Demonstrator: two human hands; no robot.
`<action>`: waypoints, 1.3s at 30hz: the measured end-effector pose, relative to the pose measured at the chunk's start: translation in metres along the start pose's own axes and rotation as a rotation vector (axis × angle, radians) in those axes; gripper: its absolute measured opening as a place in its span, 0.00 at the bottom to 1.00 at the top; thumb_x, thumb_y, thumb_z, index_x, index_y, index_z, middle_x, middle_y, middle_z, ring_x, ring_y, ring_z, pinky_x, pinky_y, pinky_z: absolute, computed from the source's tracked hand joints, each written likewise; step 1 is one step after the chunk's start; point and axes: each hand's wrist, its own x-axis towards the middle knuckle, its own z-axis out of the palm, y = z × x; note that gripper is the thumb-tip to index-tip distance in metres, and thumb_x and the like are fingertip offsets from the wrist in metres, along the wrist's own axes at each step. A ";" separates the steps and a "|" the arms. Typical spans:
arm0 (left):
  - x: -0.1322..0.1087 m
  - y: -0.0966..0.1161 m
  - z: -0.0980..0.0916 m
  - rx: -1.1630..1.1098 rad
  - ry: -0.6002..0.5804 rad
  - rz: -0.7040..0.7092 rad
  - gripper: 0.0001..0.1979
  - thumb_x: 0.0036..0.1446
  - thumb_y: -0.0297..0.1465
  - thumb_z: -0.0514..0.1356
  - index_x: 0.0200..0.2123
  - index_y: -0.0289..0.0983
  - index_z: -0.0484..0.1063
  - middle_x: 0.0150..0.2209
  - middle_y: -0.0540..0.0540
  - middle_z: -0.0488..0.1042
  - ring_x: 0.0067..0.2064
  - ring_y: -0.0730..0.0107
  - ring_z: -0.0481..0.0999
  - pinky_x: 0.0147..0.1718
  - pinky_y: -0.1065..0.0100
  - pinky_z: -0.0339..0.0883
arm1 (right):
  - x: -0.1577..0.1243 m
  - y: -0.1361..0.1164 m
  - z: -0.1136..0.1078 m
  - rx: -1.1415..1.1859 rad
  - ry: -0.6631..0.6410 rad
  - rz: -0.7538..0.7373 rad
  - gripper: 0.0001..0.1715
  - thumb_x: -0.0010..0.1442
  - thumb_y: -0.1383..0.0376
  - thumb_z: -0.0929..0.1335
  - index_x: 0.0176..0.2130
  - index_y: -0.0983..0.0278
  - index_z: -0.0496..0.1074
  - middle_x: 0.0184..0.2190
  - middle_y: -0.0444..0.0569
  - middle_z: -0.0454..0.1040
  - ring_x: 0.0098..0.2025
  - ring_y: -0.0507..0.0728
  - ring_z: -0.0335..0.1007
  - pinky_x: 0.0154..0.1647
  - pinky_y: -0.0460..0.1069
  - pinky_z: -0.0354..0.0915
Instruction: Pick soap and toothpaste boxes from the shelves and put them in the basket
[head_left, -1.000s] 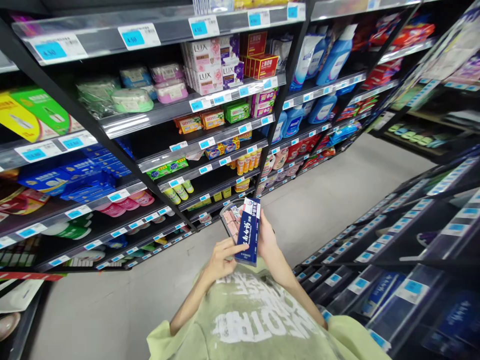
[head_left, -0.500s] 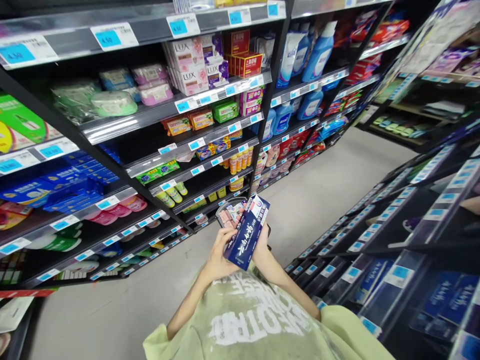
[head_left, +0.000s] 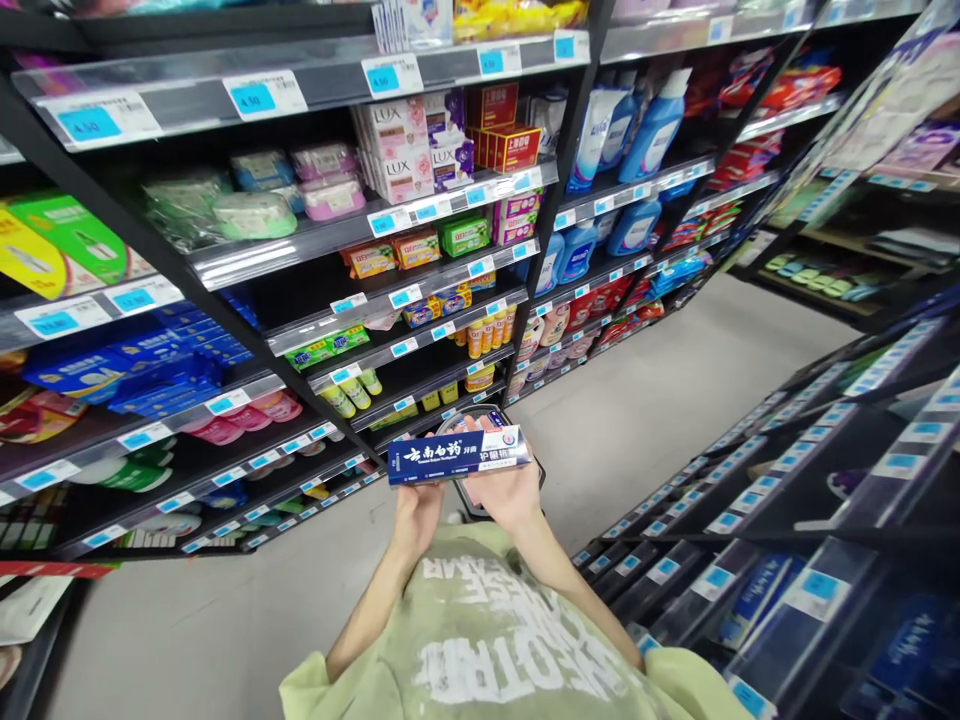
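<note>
A dark blue and white toothpaste box (head_left: 450, 456) lies level between my hands, its printed long side facing me. My left hand (head_left: 418, 508) grips its left end from below, with the fingers mostly behind the box. Under and behind the right end is my right hand (head_left: 511, 492), closed around it. Beyond and below the box, a dark basket (head_left: 538, 480) with some packages in it shows partly; my hands and the box cover the rest. How the basket is supported is hidden.
A tall shelf (head_left: 315, 250) ahead carries soap boxes (head_left: 397, 150), blue bottles (head_left: 651, 130) and other packages behind price tags. Another shelf (head_left: 795, 570) slopes along my right side, holding blue boxes (head_left: 761, 597). The grey floor (head_left: 637, 390) of the aisle runs between them.
The toothpaste box has turned from steeply tilted to nearly level, its lettering now upright. My left hand has moved left and down to its left end. The view has shifted slightly.
</note>
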 end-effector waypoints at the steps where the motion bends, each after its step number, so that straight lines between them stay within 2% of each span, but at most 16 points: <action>1: 0.000 0.001 0.001 -0.019 -0.006 -0.002 0.31 0.45 0.57 0.70 0.50 0.49 0.77 0.54 0.44 0.78 0.60 0.53 0.71 0.58 0.51 0.63 | 0.000 0.000 0.000 0.009 -0.002 0.010 0.24 0.62 0.47 0.65 0.50 0.56 0.77 0.59 0.46 0.76 0.64 0.63 0.67 0.64 0.64 0.64; 5: 0.000 0.004 0.003 -0.066 -0.032 -0.055 0.28 0.51 0.53 0.69 0.53 0.50 0.75 0.56 0.44 0.77 0.62 0.54 0.69 0.58 0.50 0.64 | -0.001 -0.002 -0.001 0.009 0.038 -0.021 0.22 0.61 0.47 0.67 0.48 0.54 0.77 0.57 0.45 0.77 0.65 0.61 0.67 0.65 0.62 0.62; 8: -0.001 0.005 0.005 -0.098 -0.028 -0.081 0.30 0.50 0.49 0.71 0.57 0.51 0.73 0.60 0.45 0.74 0.62 0.53 0.69 0.58 0.48 0.64 | -0.002 -0.003 -0.001 0.031 0.102 -0.043 0.20 0.60 0.49 0.68 0.48 0.52 0.77 0.55 0.42 0.79 0.63 0.60 0.70 0.66 0.61 0.62; 11: -0.001 0.005 0.005 -0.117 -0.025 -0.101 0.31 0.50 0.48 0.71 0.57 0.49 0.73 0.63 0.45 0.71 0.62 0.51 0.68 0.58 0.47 0.65 | -0.001 -0.003 -0.002 0.110 0.180 -0.043 0.19 0.61 0.52 0.67 0.48 0.56 0.78 0.57 0.42 0.77 0.61 0.60 0.71 0.65 0.61 0.63; 13: -0.001 0.004 0.004 -0.128 -0.026 -0.110 0.28 0.52 0.47 0.71 0.56 0.48 0.75 0.60 0.45 0.73 0.59 0.52 0.70 0.57 0.47 0.65 | -0.001 -0.002 -0.003 0.158 0.208 -0.041 0.19 0.62 0.56 0.65 0.49 0.57 0.77 0.58 0.43 0.77 0.60 0.60 0.72 0.64 0.60 0.65; 16: 0.000 0.002 -0.001 -0.150 -0.018 -0.110 0.23 0.53 0.46 0.70 0.51 0.48 0.78 0.54 0.45 0.78 0.54 0.54 0.74 0.56 0.48 0.65 | 0.000 -0.001 -0.006 0.184 0.200 -0.051 0.19 0.62 0.59 0.64 0.50 0.57 0.77 0.59 0.44 0.76 0.60 0.60 0.72 0.63 0.61 0.66; 21: 0.001 -0.001 -0.004 -0.156 -0.014 -0.114 0.22 0.54 0.45 0.69 0.51 0.46 0.78 0.56 0.45 0.77 0.54 0.55 0.74 0.56 0.47 0.65 | 0.001 -0.001 -0.012 0.148 0.156 -0.075 0.20 0.61 0.58 0.65 0.51 0.55 0.77 0.58 0.42 0.77 0.62 0.60 0.71 0.64 0.62 0.64; 29: 0.002 -0.001 -0.003 -0.192 -0.031 -0.109 0.15 0.54 0.43 0.70 0.44 0.45 0.80 0.46 0.47 0.82 0.51 0.57 0.76 0.55 0.49 0.67 | 0.001 -0.001 -0.015 0.133 0.157 -0.066 0.19 0.61 0.57 0.66 0.50 0.56 0.77 0.58 0.42 0.76 0.63 0.61 0.70 0.64 0.62 0.64; 39: 0.002 -0.001 -0.003 -0.209 -0.038 -0.116 0.14 0.52 0.41 0.71 0.42 0.44 0.81 0.46 0.46 0.82 0.50 0.56 0.76 0.55 0.48 0.66 | 0.002 -0.003 -0.015 0.201 0.181 -0.057 0.19 0.58 0.57 0.65 0.47 0.58 0.77 0.52 0.44 0.81 0.58 0.60 0.74 0.60 0.60 0.68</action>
